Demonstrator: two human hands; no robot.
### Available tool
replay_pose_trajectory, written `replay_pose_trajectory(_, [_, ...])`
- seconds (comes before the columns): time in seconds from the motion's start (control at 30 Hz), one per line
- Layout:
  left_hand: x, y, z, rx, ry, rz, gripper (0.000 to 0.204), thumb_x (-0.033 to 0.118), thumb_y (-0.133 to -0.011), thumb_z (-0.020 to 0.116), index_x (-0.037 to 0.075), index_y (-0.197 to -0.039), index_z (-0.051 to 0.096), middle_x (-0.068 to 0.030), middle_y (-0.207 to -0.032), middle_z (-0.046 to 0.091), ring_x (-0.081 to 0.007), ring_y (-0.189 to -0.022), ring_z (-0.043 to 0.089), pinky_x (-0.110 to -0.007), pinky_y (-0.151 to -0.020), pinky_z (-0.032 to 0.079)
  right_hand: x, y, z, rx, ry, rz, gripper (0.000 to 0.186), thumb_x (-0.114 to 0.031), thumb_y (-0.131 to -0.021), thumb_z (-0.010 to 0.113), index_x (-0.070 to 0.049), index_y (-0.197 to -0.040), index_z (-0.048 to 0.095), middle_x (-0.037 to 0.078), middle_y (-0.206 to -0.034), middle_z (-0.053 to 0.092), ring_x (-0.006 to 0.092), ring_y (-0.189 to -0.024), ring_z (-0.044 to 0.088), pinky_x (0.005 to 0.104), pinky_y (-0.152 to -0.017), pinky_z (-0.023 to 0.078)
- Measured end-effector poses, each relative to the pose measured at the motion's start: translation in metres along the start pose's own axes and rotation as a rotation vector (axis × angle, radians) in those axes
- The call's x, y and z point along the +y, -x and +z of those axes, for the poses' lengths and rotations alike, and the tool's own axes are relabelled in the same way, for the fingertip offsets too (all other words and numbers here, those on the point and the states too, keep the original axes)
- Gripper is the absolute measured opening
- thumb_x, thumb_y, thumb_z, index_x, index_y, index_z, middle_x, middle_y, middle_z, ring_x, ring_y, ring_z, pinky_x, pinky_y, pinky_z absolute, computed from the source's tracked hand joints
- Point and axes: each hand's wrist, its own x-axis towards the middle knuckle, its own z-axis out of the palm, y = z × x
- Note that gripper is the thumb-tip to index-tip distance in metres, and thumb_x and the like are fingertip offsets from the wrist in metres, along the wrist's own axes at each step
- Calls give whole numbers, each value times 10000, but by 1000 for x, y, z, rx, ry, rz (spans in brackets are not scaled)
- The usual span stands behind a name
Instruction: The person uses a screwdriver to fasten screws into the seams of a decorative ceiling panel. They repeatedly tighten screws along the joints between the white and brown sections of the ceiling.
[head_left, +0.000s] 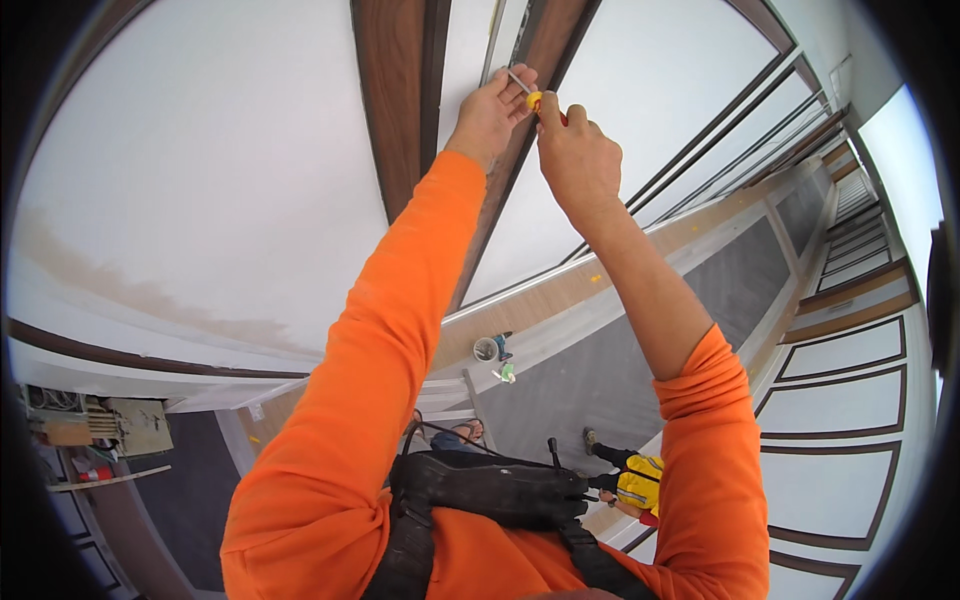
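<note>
My right hand [580,160] is wrapped round the red and yellow handle of a screwdriver [535,101], whose metal shaft points up and to the left. My left hand [495,115] is raised beside it, fingers curled at the shaft near its far end, against a narrow metal strip [505,35] set in a dark wood-toned frame [550,40]. What exactly the tip meets is hidden by my fingers. White panels [640,90] flank the frame.
Below me are a corridor floor [620,390], a bucket [486,349] with tools beside it and a person in a yellow vest [638,482]. Another person's feet [468,432] show near my waist. Framed wall panels [830,405] line the right; stacked materials [135,425] lie at lower left.
</note>
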Motion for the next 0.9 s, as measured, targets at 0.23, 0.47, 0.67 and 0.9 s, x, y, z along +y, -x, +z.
replay_pose_trajectory(0.23, [-6,1,5,-9,-24,-6,362,313,-1114,450,70,-1349,579,-91,-1343,670,-221,-1214,607,-386,-1029,457,-1,-6,-5,-39,-483,267,256,-258,-957,679,-80,-1139,650,89,-773,659,182,-585,650,305,-461,454])
replay_pose_trajectory(0.47, [10,37,22,319,-1214,-30,319,372,-1000,644,110,-1170,712,-65,-1340,655,-233,-1132,614,-372,-961,446,39,15,-47,-461,-1651,776,315,-336,-990,677,-29,-1060,681,-21,-720,549,50,-517,381,218,-438,268])
replay_pose_trajectory(0.67, [47,37,22,240,-2265,1191,782,360,-890,774,112,-1541,418,-121,-1607,369,-302,-1501,308,-577,-1196,227,46,208,-54,-401,-1418,964,343,-303,-984,691,-16,-1163,748,-34,-712,560,45,-624,470,233,-538,356])
replay_pose_trajectory(0.9, [58,23,52,312,-2401,902,982,421,-944,688,88,-1663,108,-124,-1740,53,-326,-1608,7,-631,-1253,-8,24,398,-35,-602,-1421,1480,304,-317,-982,679,-48,-1115,730,-11,-675,564,60,-466,436,246,-403,302])
